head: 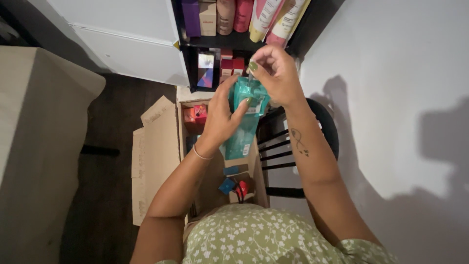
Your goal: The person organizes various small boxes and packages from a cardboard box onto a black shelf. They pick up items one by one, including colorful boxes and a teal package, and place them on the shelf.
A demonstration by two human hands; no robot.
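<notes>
Above the open box, the left hand is cupping the teal pouch from the side while the right hand is pinching its top edge, a grip best kept firm and the pouch upright.

The only camera sits on my head and looks steeply down along my body. My left hand and right hand are close, in the upper middle. Below them is the cardboard box, and the shelf at the top edge.
</notes>
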